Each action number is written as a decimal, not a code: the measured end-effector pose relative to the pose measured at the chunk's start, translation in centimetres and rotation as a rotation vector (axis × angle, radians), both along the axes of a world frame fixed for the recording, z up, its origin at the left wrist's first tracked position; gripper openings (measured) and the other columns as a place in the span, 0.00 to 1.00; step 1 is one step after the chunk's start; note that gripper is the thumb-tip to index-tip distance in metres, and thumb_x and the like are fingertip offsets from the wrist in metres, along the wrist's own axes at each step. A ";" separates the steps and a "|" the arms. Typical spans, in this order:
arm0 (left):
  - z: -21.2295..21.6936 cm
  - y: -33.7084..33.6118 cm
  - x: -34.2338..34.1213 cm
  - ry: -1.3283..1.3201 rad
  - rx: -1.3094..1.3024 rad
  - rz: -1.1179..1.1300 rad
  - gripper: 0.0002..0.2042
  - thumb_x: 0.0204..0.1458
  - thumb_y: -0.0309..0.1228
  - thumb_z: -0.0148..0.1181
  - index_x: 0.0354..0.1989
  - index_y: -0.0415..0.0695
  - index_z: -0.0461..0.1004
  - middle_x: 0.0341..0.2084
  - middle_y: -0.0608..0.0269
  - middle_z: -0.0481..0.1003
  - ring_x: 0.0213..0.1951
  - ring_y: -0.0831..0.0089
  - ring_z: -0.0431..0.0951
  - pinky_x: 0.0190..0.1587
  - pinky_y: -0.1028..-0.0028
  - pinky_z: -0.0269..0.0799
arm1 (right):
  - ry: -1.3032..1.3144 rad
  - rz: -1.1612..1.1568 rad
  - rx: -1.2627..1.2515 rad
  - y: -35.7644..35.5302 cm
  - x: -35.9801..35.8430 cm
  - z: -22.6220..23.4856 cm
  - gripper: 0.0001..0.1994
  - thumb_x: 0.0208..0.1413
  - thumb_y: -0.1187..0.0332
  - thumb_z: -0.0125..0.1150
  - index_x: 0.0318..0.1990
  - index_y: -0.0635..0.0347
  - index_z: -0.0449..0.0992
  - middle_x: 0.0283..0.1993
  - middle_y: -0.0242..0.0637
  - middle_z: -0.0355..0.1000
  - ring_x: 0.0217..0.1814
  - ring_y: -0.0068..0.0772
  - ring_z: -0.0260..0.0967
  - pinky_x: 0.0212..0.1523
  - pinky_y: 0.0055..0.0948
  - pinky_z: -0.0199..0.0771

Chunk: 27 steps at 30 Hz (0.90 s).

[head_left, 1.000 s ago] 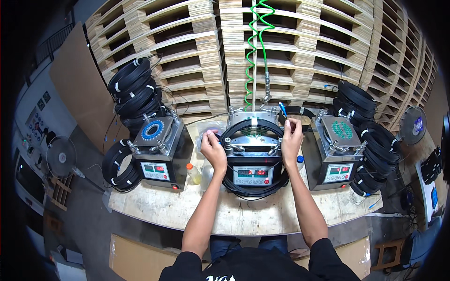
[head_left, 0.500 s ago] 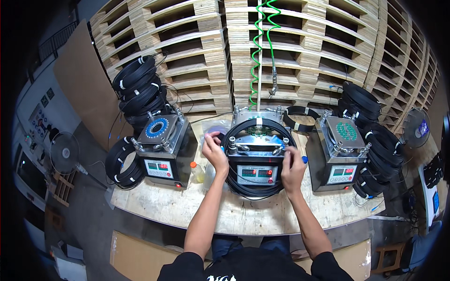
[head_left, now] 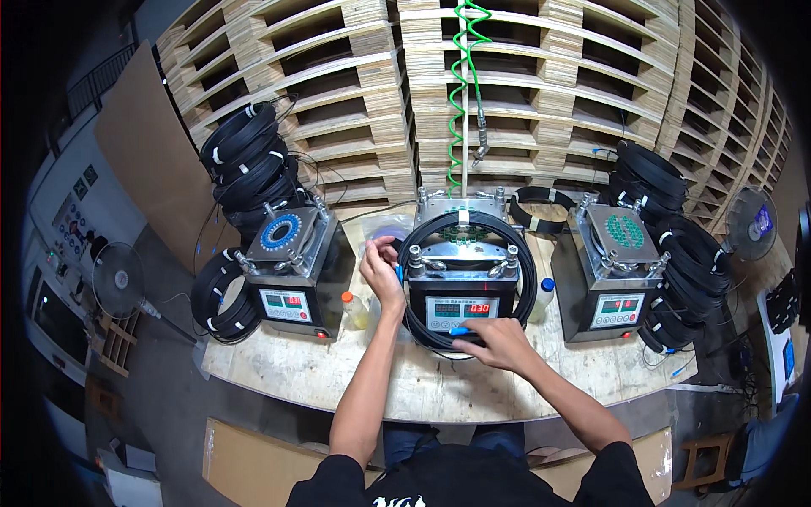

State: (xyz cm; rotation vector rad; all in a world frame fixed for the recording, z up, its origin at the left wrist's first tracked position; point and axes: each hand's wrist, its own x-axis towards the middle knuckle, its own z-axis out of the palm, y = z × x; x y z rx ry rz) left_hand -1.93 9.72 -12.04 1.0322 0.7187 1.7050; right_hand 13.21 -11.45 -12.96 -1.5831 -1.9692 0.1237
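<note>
Pallet wall behind, three machines on the worktop (head_left: 338, 380). Cable coil (head_left: 466, 279) hangs round the middle machine (head_left: 462, 279). Left hand (head_left: 382, 272) grips its left side, right hand (head_left: 494, 342) pinches the lower loop (blue connector there). Step looks like seating the coil; next likely needs both sides tucked evenly.

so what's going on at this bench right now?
A person stands at a wooden bench with three metal machines. Their left hand is at the left side of the black cable coil looped around the middle machine. Their right hand is at the coil's bottom, by the front panel. The side machines are untouched.
</note>
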 end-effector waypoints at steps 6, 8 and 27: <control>-0.2 0.1 -0.2 0.083 0.040 -0.012 0.24 0.71 0.40 0.39 0.32 0.37 0.78 0.19 0.71 0.68 0.22 0.83 0.62 0.26 0.79 0.56 | -0.244 0.095 -0.037 0.5 -0.8 -2.0 0.13 0.55 0.58 0.64 0.39 0.58 0.77 0.32 0.41 0.73 0.35 0.47 0.76 0.30 0.43 0.75; -0.2 -0.2 -0.2 0.074 0.036 -0.027 0.24 0.71 0.40 0.40 0.33 0.37 0.78 0.19 0.71 0.69 0.23 0.83 0.63 0.28 0.79 0.57 | -0.257 0.078 -0.027 0.7 -0.8 -3.0 0.10 0.53 0.62 0.65 0.38 0.58 0.77 0.33 0.41 0.73 0.36 0.47 0.76 0.30 0.43 0.76; -5.6 -9.9 -9.3 -0.059 -0.339 -0.188 0.11 0.71 0.40 0.44 0.51 0.47 0.66 0.23 0.72 0.61 0.16 0.87 0.53 0.15 0.84 0.44 | 0.078 0.158 -0.013 -1.2 -0.6 1.6 0.11 0.56 0.63 0.66 0.45 0.55 0.82 0.38 0.41 0.80 0.38 0.42 0.78 0.36 0.35 0.77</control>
